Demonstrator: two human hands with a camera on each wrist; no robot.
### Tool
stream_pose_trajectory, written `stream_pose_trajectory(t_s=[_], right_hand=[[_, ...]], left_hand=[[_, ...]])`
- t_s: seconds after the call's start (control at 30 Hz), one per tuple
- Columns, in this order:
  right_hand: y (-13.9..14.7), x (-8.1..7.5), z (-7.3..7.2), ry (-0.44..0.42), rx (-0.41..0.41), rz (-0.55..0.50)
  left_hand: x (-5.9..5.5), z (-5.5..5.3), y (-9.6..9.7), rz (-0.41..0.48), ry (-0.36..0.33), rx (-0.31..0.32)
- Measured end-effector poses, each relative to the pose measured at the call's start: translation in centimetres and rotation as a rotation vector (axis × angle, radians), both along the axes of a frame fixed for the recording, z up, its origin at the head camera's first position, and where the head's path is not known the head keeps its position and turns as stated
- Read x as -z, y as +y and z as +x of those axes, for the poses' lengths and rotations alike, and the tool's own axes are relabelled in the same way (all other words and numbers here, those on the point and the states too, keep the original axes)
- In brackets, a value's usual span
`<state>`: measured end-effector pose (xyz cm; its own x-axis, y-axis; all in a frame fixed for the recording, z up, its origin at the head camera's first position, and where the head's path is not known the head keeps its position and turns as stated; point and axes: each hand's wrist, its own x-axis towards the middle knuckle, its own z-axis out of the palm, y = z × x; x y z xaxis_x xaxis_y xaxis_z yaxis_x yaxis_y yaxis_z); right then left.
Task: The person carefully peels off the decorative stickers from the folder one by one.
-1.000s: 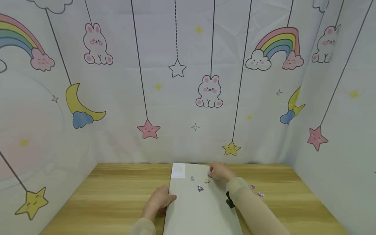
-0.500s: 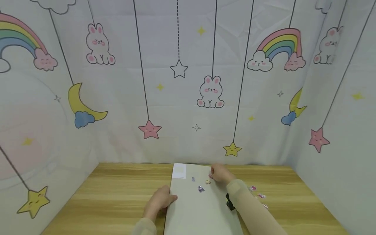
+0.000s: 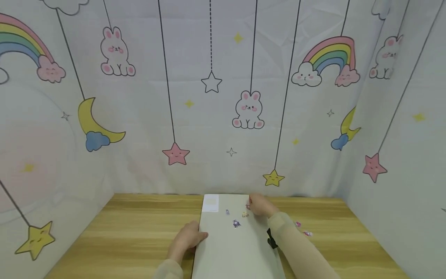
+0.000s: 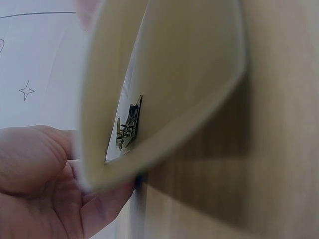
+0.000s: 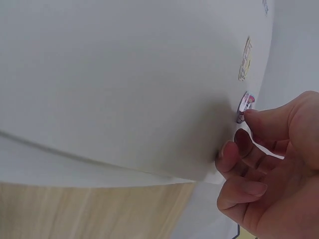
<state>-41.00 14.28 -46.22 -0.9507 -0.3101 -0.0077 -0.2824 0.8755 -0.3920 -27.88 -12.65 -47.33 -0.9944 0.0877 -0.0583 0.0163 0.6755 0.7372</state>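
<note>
My left hand (image 3: 188, 237) grips the left edge of a cream-white file folder (image 3: 237, 255), thumb on top, fingers lower down. In the left wrist view a metal clip (image 4: 128, 127) shows inside the folder's open end. Near the far right corner, my right hand (image 3: 262, 205) is at a small pink-and-purple sticker (image 5: 245, 105). The thumb touches the sticker's near end, with the other fingers curled close by. Apart from it on the cover lie a yellow sticker (image 3: 245, 214), a small purple one (image 3: 227, 212) and a larger dark purple one (image 3: 236, 223).
A white label (image 3: 210, 203) is at the folder's far left corner. Loose pink stickers (image 3: 307, 233) lie on the wood-grain table (image 3: 146, 228), right of my right sleeve (image 3: 296, 244). A printed cloth (image 3: 139, 166) stands behind the table.
My right hand stays at the sticker near the far right corner, with only a slight shift of its fingers. The left hand keeps its place, and the head view shifts slightly.
</note>
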Motion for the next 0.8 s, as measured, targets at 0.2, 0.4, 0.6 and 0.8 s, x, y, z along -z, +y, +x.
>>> stream_pose_trajectory(t_s=[0.2,0.4,0.6,0.8], right_hand=[[0.1,-0.7,0.3,0.015,-0.040,0.019],[0.3,-1.0,0.5,-0.019,-0.050,0.031],[0.8,-1.1,1.1,-0.073,-0.024,0.005],[2.0,-2.4,1.5,-0.080,-0.032,-0.035]], left_hand=[[0.0,-0.1,0.1,-0.016,-0.015,-0.014],[0.1,-0.3,0.2,-0.058,0.002,-0.013],[0.2,-0.2,0.4,-0.061,-0.020,0.001],[0.0,-0.2,0.3,-0.061,-0.013,-0.004]])
